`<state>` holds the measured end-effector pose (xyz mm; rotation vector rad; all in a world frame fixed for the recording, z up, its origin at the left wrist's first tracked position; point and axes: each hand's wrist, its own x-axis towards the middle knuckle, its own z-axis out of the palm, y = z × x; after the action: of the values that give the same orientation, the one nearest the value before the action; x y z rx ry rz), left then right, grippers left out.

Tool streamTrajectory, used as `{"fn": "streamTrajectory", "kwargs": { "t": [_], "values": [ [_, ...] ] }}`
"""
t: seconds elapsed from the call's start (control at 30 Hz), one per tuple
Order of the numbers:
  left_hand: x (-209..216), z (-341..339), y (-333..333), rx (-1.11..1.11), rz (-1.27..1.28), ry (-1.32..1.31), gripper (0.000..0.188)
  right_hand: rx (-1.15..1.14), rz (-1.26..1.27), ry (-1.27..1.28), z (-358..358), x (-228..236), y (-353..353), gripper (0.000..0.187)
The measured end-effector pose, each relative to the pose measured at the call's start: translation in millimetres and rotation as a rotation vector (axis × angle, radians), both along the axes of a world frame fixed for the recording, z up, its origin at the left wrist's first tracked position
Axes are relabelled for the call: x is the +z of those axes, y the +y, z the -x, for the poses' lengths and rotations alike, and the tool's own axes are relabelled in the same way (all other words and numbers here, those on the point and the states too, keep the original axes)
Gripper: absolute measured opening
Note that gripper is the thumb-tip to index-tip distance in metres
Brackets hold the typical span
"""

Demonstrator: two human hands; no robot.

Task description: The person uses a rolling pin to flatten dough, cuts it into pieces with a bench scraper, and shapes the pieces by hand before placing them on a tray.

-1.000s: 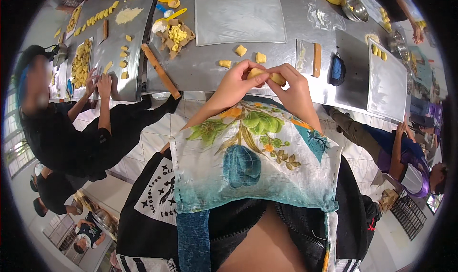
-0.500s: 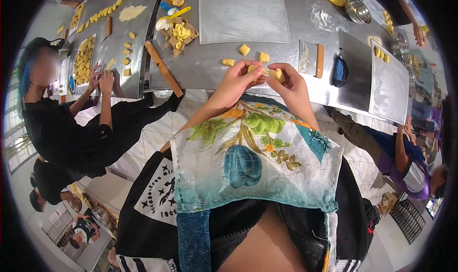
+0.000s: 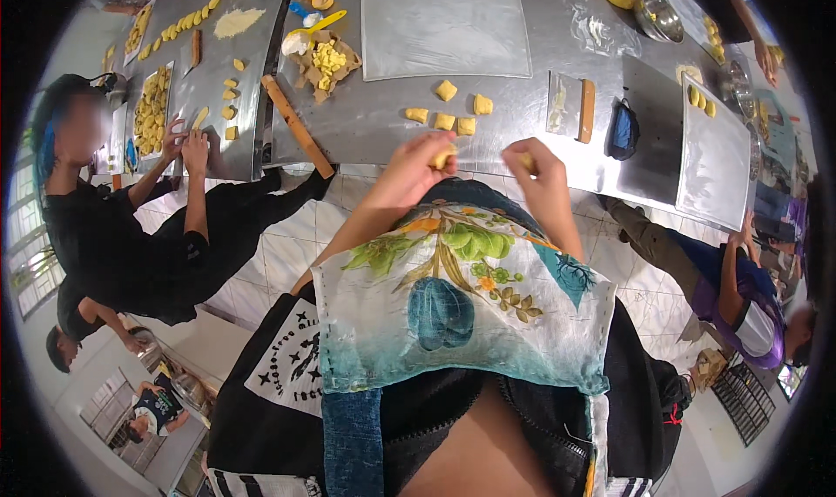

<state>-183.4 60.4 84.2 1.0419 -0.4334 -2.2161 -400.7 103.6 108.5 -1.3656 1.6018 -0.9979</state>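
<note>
In front of me, at the near edge of the steel table (image 3: 514, 105), my two hands are apart. My left hand (image 3: 411, 173) is closed round a piece of yellow dough (image 3: 442, 157), part of which shows at the fingertips. My right hand (image 3: 542, 173), slightly blurred, has its fingers bent round a smaller bit of yellow dough (image 3: 527, 162). Just beyond my hands lie several dough lumps, among them one at the back (image 3: 447, 90), one at the right (image 3: 482, 104) and one at the left (image 3: 416, 114).
A floured metal sheet (image 3: 446, 35) lies beyond the lumps. Left of it are yellow cubes (image 3: 329, 60) on brown paper, spoons and a wooden stick (image 3: 298, 124). To the right are a wooden-handled scraper (image 3: 568, 105) and a dark blue pouch (image 3: 623, 131). A co-worker (image 3: 122, 209) handles dough at the left.
My hands have moved apart and nearer to me, and the dough stretched between them is now in separate pieces. Two lumps hidden behind my fingers now show.
</note>
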Motion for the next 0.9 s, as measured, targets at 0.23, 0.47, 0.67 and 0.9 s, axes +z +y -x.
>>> {"fn": "streamTrajectory", "kwargs": {
  "t": [0.23,0.47,0.67,0.9],
  "values": [
    [-65.7,-58.9,-21.1,0.103,0.097,-0.297,0.027,-0.289,-0.35,-0.419,64.6,-48.3,-9.5,0.021],
    [-140.1,-73.9,-67.2,0.014,0.697,-1.045,0.021,-0.236,-0.43,-0.481,45.4,-104.4,-43.7,0.03],
    [-135.6,-65.2,-78.1,-0.321,1.137,-1.494,0.03,-0.303,-0.43,-0.678,39.9,-150.3,-83.7,0.03],
    [-122.3,-71.0,-63.7,-0.322,1.377,-1.322,0.041,-0.215,-0.174,-0.2,34.0,-146.6,-56.7,0.03]
  ]
}}
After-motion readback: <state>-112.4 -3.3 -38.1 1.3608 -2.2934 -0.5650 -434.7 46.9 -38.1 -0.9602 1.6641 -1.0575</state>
